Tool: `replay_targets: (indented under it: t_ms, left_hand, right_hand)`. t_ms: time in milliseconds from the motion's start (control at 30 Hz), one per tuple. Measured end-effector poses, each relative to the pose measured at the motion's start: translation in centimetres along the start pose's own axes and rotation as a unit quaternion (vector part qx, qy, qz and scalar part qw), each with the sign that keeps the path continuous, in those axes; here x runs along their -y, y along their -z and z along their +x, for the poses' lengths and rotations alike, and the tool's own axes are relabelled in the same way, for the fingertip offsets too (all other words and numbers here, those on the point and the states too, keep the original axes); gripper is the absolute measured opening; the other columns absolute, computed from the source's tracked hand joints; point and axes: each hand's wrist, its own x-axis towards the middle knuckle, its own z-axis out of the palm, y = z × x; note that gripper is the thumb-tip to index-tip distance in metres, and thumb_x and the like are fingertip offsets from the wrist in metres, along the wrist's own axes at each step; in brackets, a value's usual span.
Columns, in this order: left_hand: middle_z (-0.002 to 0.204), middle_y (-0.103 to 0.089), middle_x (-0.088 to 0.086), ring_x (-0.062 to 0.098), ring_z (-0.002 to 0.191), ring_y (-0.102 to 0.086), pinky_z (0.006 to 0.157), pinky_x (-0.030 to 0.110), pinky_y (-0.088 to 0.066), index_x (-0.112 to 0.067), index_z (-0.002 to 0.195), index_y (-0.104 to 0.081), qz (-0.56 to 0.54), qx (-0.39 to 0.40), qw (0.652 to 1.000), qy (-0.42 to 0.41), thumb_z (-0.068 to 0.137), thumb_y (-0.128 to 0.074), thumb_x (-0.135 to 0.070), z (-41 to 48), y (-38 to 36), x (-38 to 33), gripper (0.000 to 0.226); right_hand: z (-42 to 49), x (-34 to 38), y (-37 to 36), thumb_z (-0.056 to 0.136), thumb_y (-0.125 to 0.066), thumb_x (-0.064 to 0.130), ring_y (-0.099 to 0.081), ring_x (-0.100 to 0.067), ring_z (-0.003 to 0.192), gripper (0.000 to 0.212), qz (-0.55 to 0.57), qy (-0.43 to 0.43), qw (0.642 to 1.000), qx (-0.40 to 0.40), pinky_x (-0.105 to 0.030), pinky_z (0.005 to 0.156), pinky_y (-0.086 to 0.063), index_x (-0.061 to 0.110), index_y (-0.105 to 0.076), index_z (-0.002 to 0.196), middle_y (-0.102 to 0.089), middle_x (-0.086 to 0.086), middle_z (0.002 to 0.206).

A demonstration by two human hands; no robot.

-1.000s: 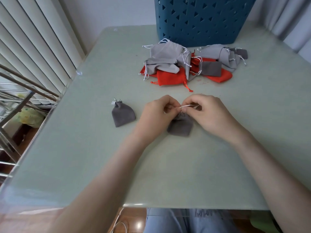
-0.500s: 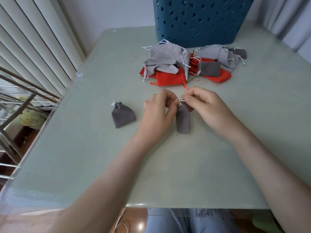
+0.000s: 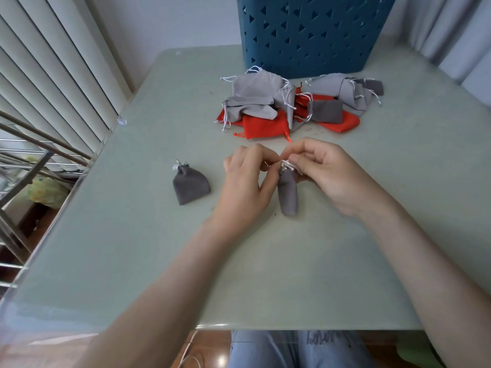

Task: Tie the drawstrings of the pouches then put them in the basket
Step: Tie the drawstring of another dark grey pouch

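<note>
The person sits at the pale green table (image 3: pixel 127 248), and the blue basket (image 3: pixel 313 33) stands at its far edge. Well in front of the basket, both hands meet over a small dark grey pouch (image 3: pixel 288 195) that hangs mouth-up, its bottom touching or nearly touching the tabletop. The left hand (image 3: pixel 247 181) has its fingers curled in, pinching at the white drawstring (image 3: pixel 287 164). The right hand (image 3: pixel 326 176) pinches the cord at the gathered neck. The strands are too fine for me to say whether a knot is formed. Right against the foot of the basket lies a heap of untied pouches (image 3: pixel 279 107), light grey, red and dark grey. Another dark grey pouch (image 3: pixel 190 185), its neck cinched, lies in front of the basket and off to its left.
</note>
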Motion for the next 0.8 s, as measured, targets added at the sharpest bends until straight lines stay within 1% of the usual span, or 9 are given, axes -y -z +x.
replay_targets:
  t_ms: [67, 100, 167, 267, 467, 567, 667, 733, 800]
  left_hand:
    - [0.082, -0.053, -0.01, 0.007, 0.079, -0.044, 0.079, 0.019, -0.027, -0.009, 0.085, -0.057, 0.002, 0.0, 1.0, -0.017, 0.087, -0.052, -0.015, -0.05, 0.03, -0.05, 0.008]
    - [0.081, -0.055, -0.007, 0.008, 0.079, -0.044, 0.077, 0.021, -0.027, -0.008, 0.085, -0.057, 0.004, -0.002, 1.0, -0.024, 0.087, -0.051, -0.015, -0.08, 0.03, -0.04, 0.009]
    - [0.08, -0.058, -0.001, 0.01, 0.079, -0.044, 0.075, 0.022, -0.026, -0.007, 0.085, -0.058, 0.012, -0.003, 0.999, -0.034, 0.087, -0.051, -0.014, -0.1, 0.07, -0.07, 0.01]
    - [0.079, -0.059, 0.001, 0.012, 0.078, -0.043, 0.072, 0.023, -0.023, -0.007, 0.084, -0.058, 0.025, -0.007, 0.999, -0.034, 0.088, -0.05, -0.014, -0.12, 0.1, -0.19, 0.011]
    - [0.077, -0.059, 0.0, 0.013, 0.078, -0.044, 0.072, 0.023, -0.021, -0.008, 0.082, -0.059, 0.043, -0.028, 0.999, -0.017, 0.088, -0.05, -0.013, -0.28, -0.12, -0.09, 0.011]
    - [0.078, -0.059, -0.001, 0.013, 0.079, -0.044, 0.072, 0.023, -0.022, -0.009, 0.083, -0.06, 0.035, -0.025, 0.999, -0.008, 0.088, -0.05, -0.012, -0.27, -0.16, -0.26, 0.012]
    - [0.077, -0.061, -0.001, 0.012, 0.08, -0.043, 0.073, 0.021, -0.024, -0.008, 0.083, -0.062, 0.021, -0.025, 0.999, -0.002, 0.089, -0.055, -0.006, -0.13, -0.13, -0.21, 0.01]
    - [0.076, -0.061, -0.002, 0.011, 0.08, -0.043, 0.078, 0.017, -0.025, -0.009, 0.083, -0.063, 0.021, -0.024, 0.999, 0.007, 0.089, -0.057, -0.004, 0.08, -0.11, -0.01, 0.01]
    - [0.075, -0.062, -0.005, 0.009, 0.08, -0.043, 0.083, 0.015, -0.024, -0.011, 0.083, -0.064, 0.023, -0.024, 0.999, 0.015, 0.089, -0.057, -0.005, 0.22, -0.08, 0.13, 0.011]
  right_hand:
    - [0.12, -0.08, 0.12, 0.095, -0.047, 0.0, -0.059, -0.011, 0.072, 0.024, 0.023, -0.021, 0.999, 0.021, -0.016, 0.067, -0.048, 0.016, -0.063, 0.088, -0.066, -0.005, 0.078]
    - [0.16, -0.13, 0.2, 0.094, -0.047, -0.001, -0.06, -0.009, 0.069, 0.024, 0.029, -0.026, 0.999, 0.028, -0.016, 0.066, -0.048, 0.016, -0.063, 0.087, -0.067, -0.002, 0.075]
    - [0.2, -0.11, 0.36, 0.093, -0.048, -0.004, -0.06, -0.005, 0.064, 0.026, 0.034, -0.023, 0.999, 0.033, -0.016, 0.065, -0.048, 0.015, -0.063, 0.084, -0.068, 0.005, 0.068]
    - [0.2, -0.04, 0.32, 0.091, -0.049, -0.006, -0.058, -0.004, 0.061, 0.025, 0.022, -0.002, 0.999, 0.034, -0.016, 0.063, -0.047, 0.014, -0.063, 0.083, -0.067, 0.007, 0.064]
    - [0.32, -0.14, -0.1, 0.09, -0.055, -0.004, -0.051, -0.004, 0.059, 0.024, -0.025, 0.033, 0.999, 0.008, -0.015, 0.058, -0.042, 0.017, -0.062, 0.08, -0.063, 0.01, 0.064]
    - [0.21, -0.31, -0.08, 0.09, -0.055, -0.003, -0.051, -0.006, 0.062, 0.026, -0.056, 0.052, 0.997, -0.009, -0.016, 0.063, -0.043, 0.02, -0.063, 0.08, -0.062, 0.01, 0.067]
    - [0.02, -0.38, -0.02, 0.091, -0.056, 0.0, -0.053, -0.003, 0.065, 0.027, -0.078, 0.066, 0.994, -0.032, -0.017, 0.066, -0.043, 0.025, -0.063, 0.08, -0.062, 0.012, 0.068]
    - [0.05, -0.49, -0.06, 0.091, -0.057, 0.004, -0.053, -0.005, 0.067, 0.026, -0.096, 0.071, 0.992, -0.038, -0.021, 0.067, -0.042, 0.027, -0.063, 0.081, -0.063, 0.015, 0.068]
    - [0.11, -0.65, -0.19, 0.091, -0.057, 0.005, -0.051, -0.012, 0.068, 0.022, -0.103, 0.069, 0.992, -0.037, -0.027, 0.067, -0.041, 0.025, -0.064, 0.082, -0.063, 0.016, 0.069]
